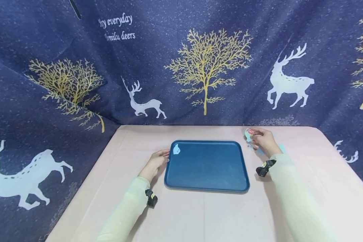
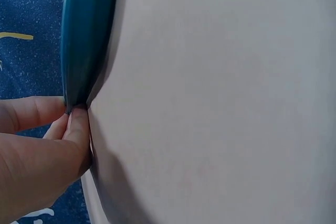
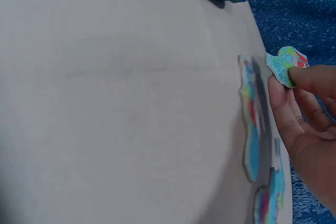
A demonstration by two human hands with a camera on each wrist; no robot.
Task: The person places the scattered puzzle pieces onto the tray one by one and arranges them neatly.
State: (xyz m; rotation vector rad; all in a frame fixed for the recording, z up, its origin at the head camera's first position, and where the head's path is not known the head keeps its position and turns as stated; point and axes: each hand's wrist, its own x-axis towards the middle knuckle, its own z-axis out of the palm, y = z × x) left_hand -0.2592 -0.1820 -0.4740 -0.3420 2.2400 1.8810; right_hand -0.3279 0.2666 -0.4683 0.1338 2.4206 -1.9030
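A dark blue rectangular tray (image 1: pixel 207 166) lies flat on the table. My left hand (image 1: pixel 154 163) is at the tray's left side, and its thumb and fingers pinch the rim in the left wrist view. Inside the tray's upper left corner lies a light blue puzzle piece (image 1: pixel 176 149). To the right of the tray, my right hand (image 1: pixel 264 141) holds a colourful puzzle piece (image 3: pixel 286 65) between thumb and fingers, raised above the table. Below and beside that hand lie more puzzle pieces (image 3: pixel 249 124), partly hidden by it in the head view.
A pale pink cloth covers the table (image 1: pixel 181 215). Behind and at the sides hangs a dark blue curtain (image 1: pixel 230 20) printed with white deer and golden trees. Each wrist wears a small black camera (image 1: pixel 265 168).
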